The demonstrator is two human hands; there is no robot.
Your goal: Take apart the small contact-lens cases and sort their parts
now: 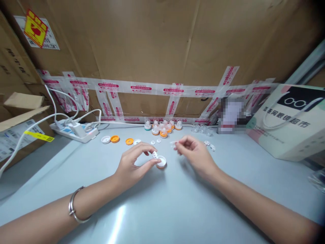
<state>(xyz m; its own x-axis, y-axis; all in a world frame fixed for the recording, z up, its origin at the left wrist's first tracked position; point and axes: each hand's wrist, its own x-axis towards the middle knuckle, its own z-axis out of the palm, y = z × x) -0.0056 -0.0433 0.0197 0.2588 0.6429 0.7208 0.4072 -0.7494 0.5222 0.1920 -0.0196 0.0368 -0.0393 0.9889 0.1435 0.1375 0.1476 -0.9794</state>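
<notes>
My left hand (137,162) pinches a small white plastic part (155,155) between thumb and fingertips. Just beside and below it, a round cap (161,161) with a white inside and an orange edge is on the table, touching the thumb. To the right, my right hand (194,154) is closed in a pinch on a small whitish translucent piece (173,144), slightly blurred, its kind unclear. Beyond the hands lie two tiny white parts (152,142). More small white pieces (210,145) lie past my right wrist.
Several clear-domed caps with orange or green bases (163,128) cluster at the back, with clear plastic pieces (202,129) beside them. Orange rings (115,139) and white rings (106,139) lie left. A power strip (78,131), a large carton (152,44) and a paper bag (284,128) border the table.
</notes>
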